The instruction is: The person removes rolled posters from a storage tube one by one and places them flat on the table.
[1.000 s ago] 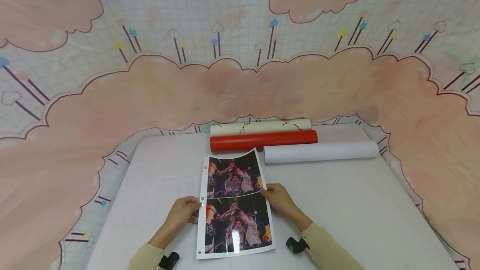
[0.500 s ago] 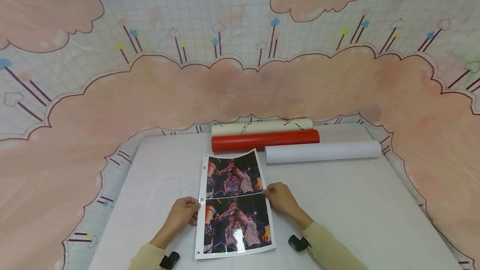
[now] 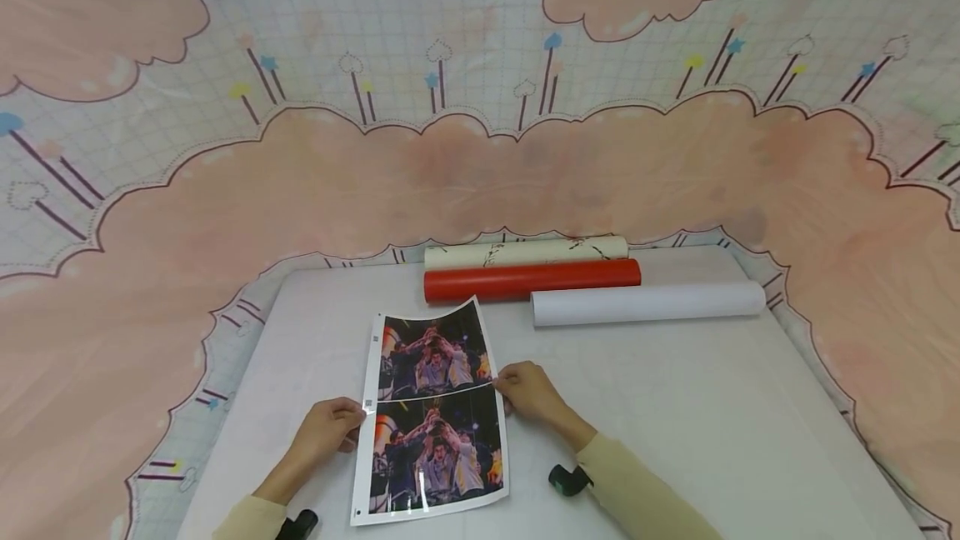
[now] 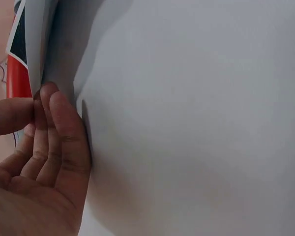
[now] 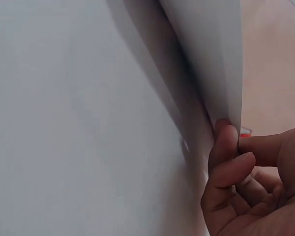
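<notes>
A glossy photo print (image 3: 438, 419) with a white border carries the same crowd picture twice, one above the other. Its left edge is pinched between thumb and fingers of my left hand (image 3: 324, 432). On the opposite edge, about halfway up, my right hand (image 3: 536, 394) pinches the sheet. In the left wrist view the left hand (image 4: 49, 152) grips the edge, with the sheet's pale back (image 4: 39, 34) curving upward. The right wrist view has the right hand (image 5: 250, 182) holding the other edge, below the bent white back of the sheet (image 5: 216, 59). The print's surface bows slightly.
Behind the print lie a red roll (image 3: 532, 280), a cream patterned roll (image 3: 525, 252) and a white roll (image 3: 648, 303). All rest on the white table (image 3: 675, 407). A cloud-patterned cloth (image 3: 480, 182) hangs behind. Black devices sit at the left wrist (image 3: 298, 525) and right wrist (image 3: 570, 480).
Both hands have carried the print to the left across the table, mostly in the last half second. Their pinch on its edges stays the same. The rolls have stayed in place.
</notes>
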A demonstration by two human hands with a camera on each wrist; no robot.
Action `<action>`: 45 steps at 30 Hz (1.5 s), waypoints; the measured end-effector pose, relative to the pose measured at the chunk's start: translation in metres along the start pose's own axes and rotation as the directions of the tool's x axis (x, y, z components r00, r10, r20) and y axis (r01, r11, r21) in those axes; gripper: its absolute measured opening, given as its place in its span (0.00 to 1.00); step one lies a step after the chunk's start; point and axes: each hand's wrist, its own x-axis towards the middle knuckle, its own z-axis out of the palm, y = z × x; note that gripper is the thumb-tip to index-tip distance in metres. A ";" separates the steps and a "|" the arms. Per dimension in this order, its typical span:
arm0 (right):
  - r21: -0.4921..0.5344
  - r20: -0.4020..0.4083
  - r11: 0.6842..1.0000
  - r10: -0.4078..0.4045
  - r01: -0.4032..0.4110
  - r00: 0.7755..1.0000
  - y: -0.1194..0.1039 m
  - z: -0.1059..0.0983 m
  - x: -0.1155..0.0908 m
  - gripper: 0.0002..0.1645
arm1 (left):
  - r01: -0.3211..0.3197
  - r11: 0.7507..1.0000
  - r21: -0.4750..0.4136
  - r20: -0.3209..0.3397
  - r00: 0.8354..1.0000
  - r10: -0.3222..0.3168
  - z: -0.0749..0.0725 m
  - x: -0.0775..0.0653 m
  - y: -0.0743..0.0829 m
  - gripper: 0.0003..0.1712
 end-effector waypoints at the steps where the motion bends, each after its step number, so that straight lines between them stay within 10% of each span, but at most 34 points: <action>1: 0.010 0.008 1.000 0.001 -0.001 1.000 -0.002 0.004 0.002 0.12 | 0.009 1.000 0.004 0.000 1.000 -0.009 -0.005 0.000 -0.003 0.12; 21: 0.242 0.040 0.966 0.080 -0.087 0.996 -0.044 0.066 0.043 0.07 | 0.077 0.997 0.027 0.032 0.996 -0.078 -0.091 0.029 -0.038 0.20; 45: 0.215 -0.119 0.969 0.154 -0.126 0.981 -0.067 0.098 0.104 0.06 | 0.052 0.986 0.156 -0.021 0.999 -0.050 -0.128 0.079 -0.035 0.25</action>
